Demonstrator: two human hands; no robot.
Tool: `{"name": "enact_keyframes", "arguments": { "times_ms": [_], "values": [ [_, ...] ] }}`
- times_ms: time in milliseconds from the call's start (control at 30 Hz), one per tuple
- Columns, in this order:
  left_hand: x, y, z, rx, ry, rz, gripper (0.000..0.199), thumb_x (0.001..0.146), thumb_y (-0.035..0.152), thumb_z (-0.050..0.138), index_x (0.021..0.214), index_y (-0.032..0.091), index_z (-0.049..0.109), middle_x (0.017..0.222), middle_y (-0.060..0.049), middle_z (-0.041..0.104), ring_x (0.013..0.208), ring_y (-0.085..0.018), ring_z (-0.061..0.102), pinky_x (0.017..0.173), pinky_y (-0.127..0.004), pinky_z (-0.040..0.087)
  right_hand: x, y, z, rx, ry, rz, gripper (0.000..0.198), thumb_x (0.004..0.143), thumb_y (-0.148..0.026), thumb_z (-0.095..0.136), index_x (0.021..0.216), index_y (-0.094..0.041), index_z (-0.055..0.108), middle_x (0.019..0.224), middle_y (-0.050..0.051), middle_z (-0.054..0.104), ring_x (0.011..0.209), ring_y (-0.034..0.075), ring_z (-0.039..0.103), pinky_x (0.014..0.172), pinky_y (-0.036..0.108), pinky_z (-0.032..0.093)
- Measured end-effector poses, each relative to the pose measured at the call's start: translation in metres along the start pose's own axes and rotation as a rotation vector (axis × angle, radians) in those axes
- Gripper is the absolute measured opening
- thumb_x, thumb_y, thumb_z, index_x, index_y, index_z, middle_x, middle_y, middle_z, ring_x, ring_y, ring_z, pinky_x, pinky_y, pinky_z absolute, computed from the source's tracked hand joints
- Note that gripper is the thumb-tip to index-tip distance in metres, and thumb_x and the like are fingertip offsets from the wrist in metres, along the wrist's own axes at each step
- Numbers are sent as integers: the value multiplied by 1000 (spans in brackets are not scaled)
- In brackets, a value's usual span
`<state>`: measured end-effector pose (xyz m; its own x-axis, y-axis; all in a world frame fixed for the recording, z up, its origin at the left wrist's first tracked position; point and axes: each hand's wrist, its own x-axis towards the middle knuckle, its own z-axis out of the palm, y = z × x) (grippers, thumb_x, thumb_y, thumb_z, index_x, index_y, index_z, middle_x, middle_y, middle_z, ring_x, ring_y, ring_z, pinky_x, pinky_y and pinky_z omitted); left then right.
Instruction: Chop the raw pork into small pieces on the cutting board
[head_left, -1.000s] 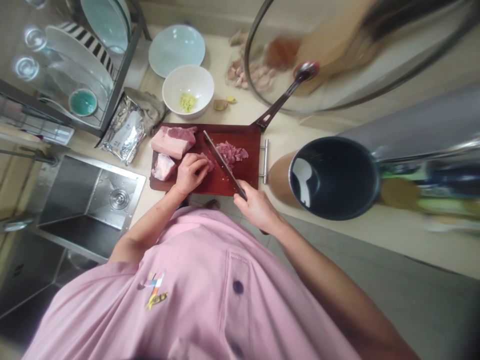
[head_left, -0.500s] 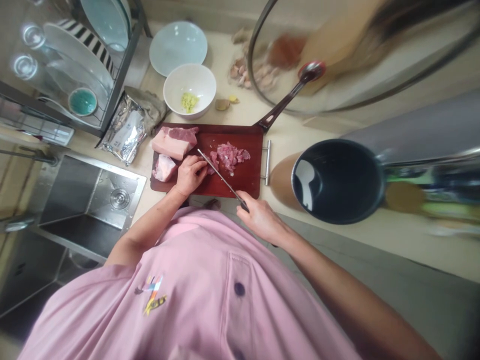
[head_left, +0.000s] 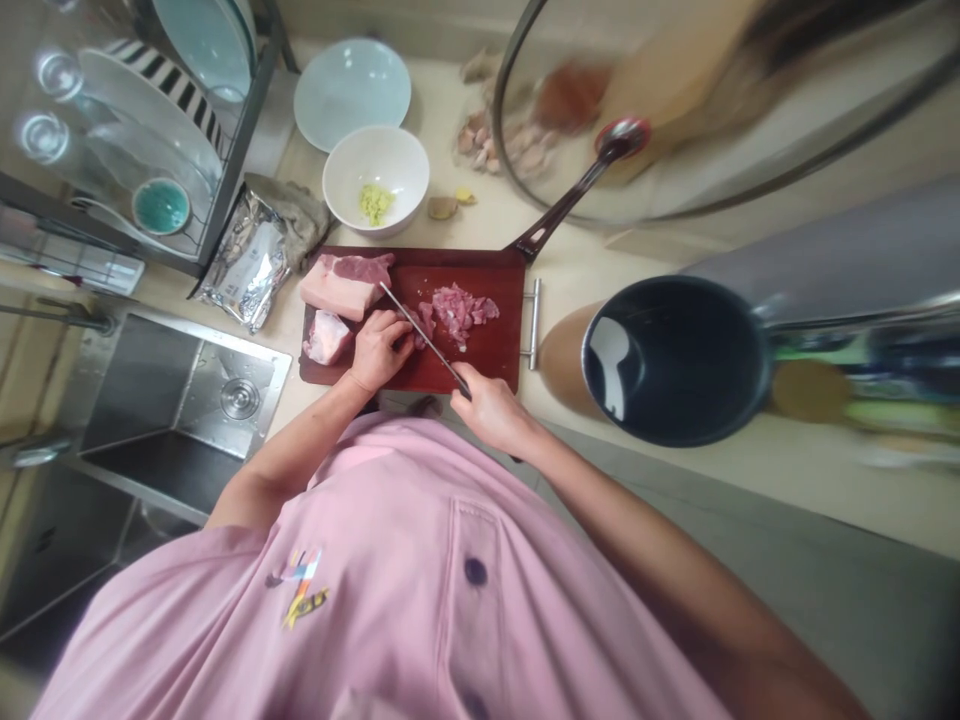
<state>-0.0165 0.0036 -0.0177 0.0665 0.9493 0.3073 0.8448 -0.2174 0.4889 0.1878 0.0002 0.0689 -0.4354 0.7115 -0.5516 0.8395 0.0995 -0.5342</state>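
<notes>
My right hand grips a knife by its dark handle, the blade slanting up and left over a red-brown cutting board. Close beside the blade, my left hand has its fingers curled down on a piece of meat, which they partly cover. To the right of the blade lies a heap of small cut meat. Behind my left hand, a large slab of raw meat with a pale layer rests on the board, and a smaller chunk sits left of the hand.
Behind the board stand a white bowl with chopped yellow-green bits and a pale blue plate. A dark pot is at right, a ladle and glass lid at the back. Left are a sink and dish rack.
The knife and my right hand have shifted left and slightly up, bringing the blade tip near the large meat slab. My left hand stays in about the same place.
</notes>
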Motion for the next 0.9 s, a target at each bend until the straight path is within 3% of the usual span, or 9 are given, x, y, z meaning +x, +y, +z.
{"name": "enact_keyframes", "arguments": {
  "times_ms": [567, 767, 900],
  "values": [
    [-2, 2, 2, 4, 6, -20, 10, 84, 24, 60, 85, 17, 67, 83, -5, 63, 85, -18, 55, 78, -31, 47, -8, 14, 8, 27, 4, 21, 42, 85, -25, 43, 125, -20, 55, 86, 7, 72, 76, 22, 66, 68, 28, 43],
    [-2, 1, 6, -33, 35, -26, 13, 87, 27, 58, 85, 17, 66, 89, -5, 65, 87, -17, 57, 82, -32, 47, 7, 21, 2, 115, 49, -19, 36, 83, -27, 45, 115, -21, 60, 82, 4, 70, 74, 19, 63, 67, 26, 44],
    [-1, 2, 3, -69, 38, -33, 15, 87, 29, 59, 84, 17, 66, 90, -5, 66, 86, -16, 58, 82, -32, 48, -2, 24, -3, 145, 124, 4, 35, 83, -29, 45, 114, -21, 60, 76, 3, 67, 67, 18, 60, 64, 26, 44]
  ]
}}
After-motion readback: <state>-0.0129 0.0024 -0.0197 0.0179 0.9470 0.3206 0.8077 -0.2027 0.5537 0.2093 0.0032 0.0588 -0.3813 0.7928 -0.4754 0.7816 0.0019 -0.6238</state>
